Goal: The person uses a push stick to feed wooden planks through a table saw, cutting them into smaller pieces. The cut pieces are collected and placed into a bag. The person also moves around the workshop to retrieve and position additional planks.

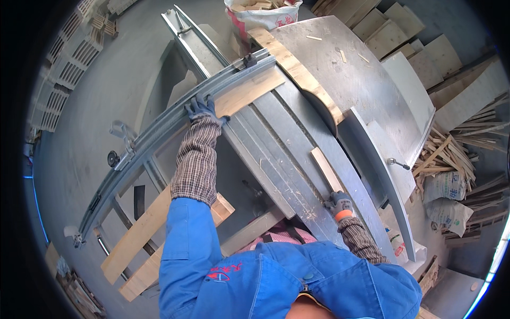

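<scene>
My left hand (203, 108), in a grey-blue glove, grips the near end of a flat wooden board (251, 91), its fingers reaching over the metal fence (159, 133). The board lies along that fence on the grooved metal table (271, 154) of a panel saw. In my right hand (340, 203), also gloved, is the lower end of a narrow wood strip (325, 166), which lies flat on the table and points away from me. Beyond the strip, a long wooden piece with a curved edge (303, 72) covers the blade area; no blade shows.
A grey rip fence (380, 165) stands on the right. Offcuts rest on the far metal tabletop (329, 40). Several boards (141, 234) lie on the side frame at my left. A sack of scraps (263, 18) stands at the back; sticks (451, 154) are heaped at the right.
</scene>
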`<state>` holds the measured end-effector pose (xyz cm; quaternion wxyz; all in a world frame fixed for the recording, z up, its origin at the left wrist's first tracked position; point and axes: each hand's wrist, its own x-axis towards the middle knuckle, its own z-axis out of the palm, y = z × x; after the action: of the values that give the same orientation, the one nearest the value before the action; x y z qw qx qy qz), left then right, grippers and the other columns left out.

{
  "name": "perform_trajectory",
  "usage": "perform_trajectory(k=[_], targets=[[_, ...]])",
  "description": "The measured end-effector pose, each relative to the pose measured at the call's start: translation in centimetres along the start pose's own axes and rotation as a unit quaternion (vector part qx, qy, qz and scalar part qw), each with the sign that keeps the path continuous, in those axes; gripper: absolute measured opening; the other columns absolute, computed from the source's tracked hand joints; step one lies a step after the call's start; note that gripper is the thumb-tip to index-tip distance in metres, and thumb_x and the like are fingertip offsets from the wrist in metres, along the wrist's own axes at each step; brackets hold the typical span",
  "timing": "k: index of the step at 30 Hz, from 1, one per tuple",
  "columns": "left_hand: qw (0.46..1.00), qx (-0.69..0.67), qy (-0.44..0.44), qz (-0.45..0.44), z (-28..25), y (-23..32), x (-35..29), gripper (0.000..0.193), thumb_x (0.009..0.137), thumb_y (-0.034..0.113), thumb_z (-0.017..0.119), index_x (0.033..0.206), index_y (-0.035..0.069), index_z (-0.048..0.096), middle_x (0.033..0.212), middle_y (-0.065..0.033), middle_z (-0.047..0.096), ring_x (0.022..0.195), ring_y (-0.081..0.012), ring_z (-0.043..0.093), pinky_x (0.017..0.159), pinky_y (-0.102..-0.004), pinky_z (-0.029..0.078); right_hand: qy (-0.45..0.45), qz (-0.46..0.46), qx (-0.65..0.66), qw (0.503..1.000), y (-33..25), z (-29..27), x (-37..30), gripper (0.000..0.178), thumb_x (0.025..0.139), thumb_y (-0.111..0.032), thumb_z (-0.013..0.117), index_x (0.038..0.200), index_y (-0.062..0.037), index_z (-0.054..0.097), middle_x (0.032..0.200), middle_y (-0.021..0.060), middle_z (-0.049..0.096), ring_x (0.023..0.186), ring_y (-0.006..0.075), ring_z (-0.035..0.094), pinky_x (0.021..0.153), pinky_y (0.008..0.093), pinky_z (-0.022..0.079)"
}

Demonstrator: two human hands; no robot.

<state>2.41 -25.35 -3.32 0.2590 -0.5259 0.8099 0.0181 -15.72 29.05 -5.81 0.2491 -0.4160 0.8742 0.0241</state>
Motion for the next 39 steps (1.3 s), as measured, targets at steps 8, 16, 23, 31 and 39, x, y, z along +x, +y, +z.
perform_trajectory(k=[8,16,23,31,39], targets=[[1.0,-0.013,0.012,-0.003,0.5,-3.1,6.7,0.115,0.069,0.081,0.065,0.16,0.024,0.022,0.163,-0.0141,0.019,0.152,-0.0351,0.012,0.121,-0.0579,0.011,0.168,-0.162,0.289,0.928,-16.6,-14.5,14.0,0.023,0.085,-0.022,0.078,0.099,-0.0049,0.071,0.086,0.0152,0.069,0.079,0.0303,0.064,0.069,0.04,0.05],[0.998,-0.054,-0.031,0.017,-2.2,-4.8,7.4,0.106,0.078,0.077,0.06,0.16,0.021,0.023,0.166,-0.0135,0.005,0.153,-0.0344,0.003,0.123,-0.0539,0.002,0.324,-0.23,0.161,0.904,-22.3,-22.4,46.3,0.04,0.086,-0.038,0.074,0.115,-0.0111,0.071,0.114,0.0185,0.065,0.106,0.0355,0.063,0.094,0.0413,0.05],[0.997,-0.067,-0.032,0.019,-1.2,-4.1,9.1,0.111,0.074,0.079,0.064,0.159,0.019,0.025,0.164,-0.0139,0.008,0.151,-0.0335,0.005,0.123,-0.0554,0.0,0.178,-0.07,-0.01,0.981,-27.0,-23.6,62.5,0.053,0.079,-0.05,0.077,0.121,-0.0185,0.07,0.13,0.0166,0.061,0.119,0.037,0.058,0.102,0.0465,0.047],[0.985,-0.094,0.14,0.02,2.8,-3.8,9.7,0.108,0.07,0.074,0.073,0.155,0.017,0.037,0.162,-0.0138,0.012,0.149,-0.0345,0.01,0.122,-0.0594,0.002,0.143,-0.028,-0.043,0.988,-28.4,-24.8,61.7,0.059,0.072,-0.039,0.08,0.124,-0.0149,0.067,0.129,0.0174,0.064,0.122,0.0354,0.06,0.103,0.0433,0.049],[0.993,-0.073,0.095,0.009,2.0,-2.5,9.6,0.109,0.073,0.079,0.066,0.157,0.019,0.032,0.163,-0.012,0.01,0.15,-0.0322,0.005,0.123,-0.0553,0.0,0.209,-0.153,-0.003,0.966,-19.4,-24.9,59.3,0.104,0.064,-0.063,0.081,0.144,-0.0058,0.048,0.133,0.0222,0.061,0.122,0.0365,0.059,0.103,0.0443,0.047]])
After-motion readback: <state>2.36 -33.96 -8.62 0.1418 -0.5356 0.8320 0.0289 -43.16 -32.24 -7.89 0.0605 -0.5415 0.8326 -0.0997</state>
